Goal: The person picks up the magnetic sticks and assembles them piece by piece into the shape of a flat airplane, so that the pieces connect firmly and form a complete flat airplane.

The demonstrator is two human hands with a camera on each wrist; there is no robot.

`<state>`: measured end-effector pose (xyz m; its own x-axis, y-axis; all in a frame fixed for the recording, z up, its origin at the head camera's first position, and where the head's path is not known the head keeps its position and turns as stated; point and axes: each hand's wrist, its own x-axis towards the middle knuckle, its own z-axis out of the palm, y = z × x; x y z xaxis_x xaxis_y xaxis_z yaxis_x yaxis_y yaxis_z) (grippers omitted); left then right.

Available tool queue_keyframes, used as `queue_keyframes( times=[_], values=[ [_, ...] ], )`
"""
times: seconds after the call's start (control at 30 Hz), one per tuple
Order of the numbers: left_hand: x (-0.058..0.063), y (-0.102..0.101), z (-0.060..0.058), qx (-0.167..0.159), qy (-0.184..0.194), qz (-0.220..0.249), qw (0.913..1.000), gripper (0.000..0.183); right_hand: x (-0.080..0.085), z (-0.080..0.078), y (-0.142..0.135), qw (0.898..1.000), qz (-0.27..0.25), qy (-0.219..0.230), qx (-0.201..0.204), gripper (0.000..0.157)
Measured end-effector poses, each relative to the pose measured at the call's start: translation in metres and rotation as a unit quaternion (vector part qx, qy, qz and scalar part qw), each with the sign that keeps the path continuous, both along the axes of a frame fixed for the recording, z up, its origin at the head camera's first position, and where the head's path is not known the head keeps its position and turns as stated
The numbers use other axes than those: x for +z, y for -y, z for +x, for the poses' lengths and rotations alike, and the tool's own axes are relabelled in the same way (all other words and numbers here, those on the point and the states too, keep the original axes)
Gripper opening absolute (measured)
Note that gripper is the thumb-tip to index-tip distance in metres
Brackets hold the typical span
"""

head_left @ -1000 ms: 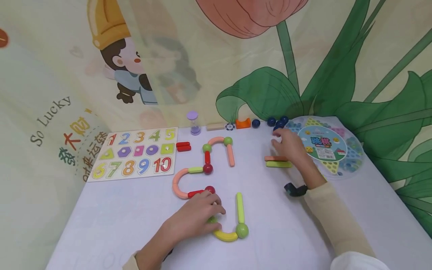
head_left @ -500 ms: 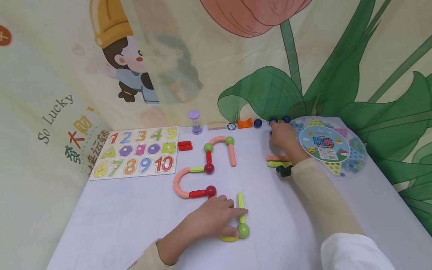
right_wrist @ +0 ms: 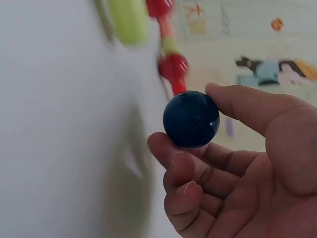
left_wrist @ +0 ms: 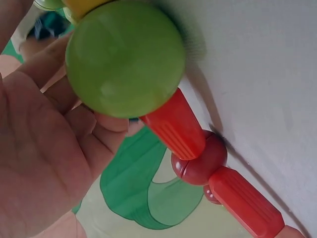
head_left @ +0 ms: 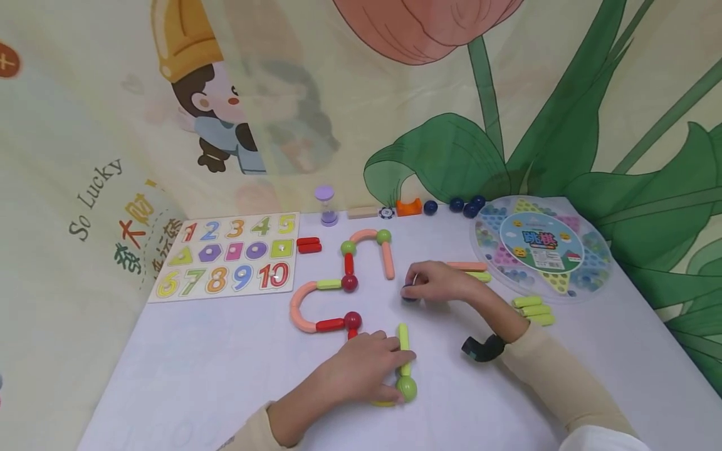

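My right hand point(head_left: 440, 282) pinches a dark blue ball point(right_wrist: 191, 119) between thumb and fingers, low over the white table, right of the chain of magnetic rods and balls. My left hand point(head_left: 363, 366) lies over the chain's near end. Its index finger crosses a light green magnetic rod point(head_left: 403, 336) and its thumb touches the green ball point(head_left: 407, 388) at that rod's base. Most of the yellow curved rod is covered by this hand. In the left wrist view, another green ball point(left_wrist: 126, 59) beside the palm joins a short red rod point(left_wrist: 176, 124) and a red ball point(left_wrist: 200, 158).
Several dark blue balls point(head_left: 470, 209) stand at the back, beside a round Chinese checkers board point(head_left: 485, 244). Loose light green rods point(head_left: 536, 311) lie right of the right forearm. A number puzzle board point(head_left: 225, 254), two red rods point(head_left: 309, 245) and an hourglass point(head_left: 325, 205) occupy the left and back.
The right hand has taken a dark blue ball from the back group and brought it nearer and leftward. The left hand has shifted right onto the light green rod and its ball.
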<state>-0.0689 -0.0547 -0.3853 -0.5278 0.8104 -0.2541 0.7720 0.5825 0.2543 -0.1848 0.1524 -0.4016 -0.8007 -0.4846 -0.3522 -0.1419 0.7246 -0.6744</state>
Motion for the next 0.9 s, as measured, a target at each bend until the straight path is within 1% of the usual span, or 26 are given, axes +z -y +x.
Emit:
queue_keyframes(
  times=[0.1, 0.2, 0.3, 0.4, 0.47, 0.53, 0.57, 0.63, 0.67, 0.73, 0.8, 0.87, 0.9],
  values=[
    [0.001, 0.001, 0.002, -0.005, -0.020, 0.003, 0.9998, 0.062, -0.009, 0.019, 0.009, 0.999, -0.011, 0.014, 0.027, 0.024],
    [0.001, 0.001, 0.003, -0.006, -0.035, 0.007, 0.9994, 0.062, -0.015, 0.028, 0.014, 0.999, -0.026, 0.012, 0.034, 0.023],
    [0.000, 0.001, 0.003, -0.005, -0.040, 0.012, 0.9991, 0.062, -0.015, 0.031, 0.015, 0.999, -0.033, 0.006, 0.021, 0.023],
    [-0.002, 0.000, 0.002, -0.005, -0.035, 0.017, 0.9992, 0.063, -0.014, 0.030, 0.014, 0.999, -0.033, 0.009, 0.022, 0.024],
    [-0.002, 0.001, 0.001, 0.001, -0.015, 0.021, 0.9997, 0.064, -0.012, 0.025, 0.011, 0.999, -0.029, 0.012, 0.014, 0.024],
    [-0.001, 0.002, -0.004, 0.016, 0.010, 0.022, 0.9996, 0.063, -0.008, 0.014, 0.006, 1.000, -0.025, -0.008, -0.004, 0.024],
    [0.002, 0.003, -0.008, 0.028, 0.019, 0.020, 0.9992, 0.063, -0.006, 0.005, 0.002, 0.999, -0.022, -0.029, -0.019, 0.023],
    [0.008, 0.004, -0.019, 0.056, 0.023, 0.011, 0.9981, 0.060, 0.000, -0.016, -0.008, 0.995, -0.010, -0.079, -0.063, 0.021],
    [0.011, 0.005, -0.027, 0.070, 0.019, 0.005, 0.9974, 0.059, 0.002, -0.029, -0.014, 0.990, -0.005, -0.113, -0.084, 0.020],
    [0.017, 0.004, -0.045, 0.096, 0.007, -0.012, 0.9952, 0.055, 0.005, -0.055, -0.024, 0.977, 0.010, -0.172, -0.122, 0.022],
    [0.022, 0.001, -0.066, 0.121, 0.006, -0.028, 0.9923, 0.053, 0.005, -0.081, -0.032, 0.965, 0.027, -0.211, -0.150, 0.027],
    [0.024, -0.004, -0.090, 0.141, 0.027, -0.036, 0.9890, 0.051, 0.004, -0.101, -0.037, 0.959, 0.044, -0.233, -0.157, 0.035],
    [0.024, -0.007, -0.101, 0.153, 0.045, -0.041, 0.9863, 0.052, 0.003, -0.110, -0.038, 0.958, 0.054, -0.230, -0.161, 0.038]
  ],
)
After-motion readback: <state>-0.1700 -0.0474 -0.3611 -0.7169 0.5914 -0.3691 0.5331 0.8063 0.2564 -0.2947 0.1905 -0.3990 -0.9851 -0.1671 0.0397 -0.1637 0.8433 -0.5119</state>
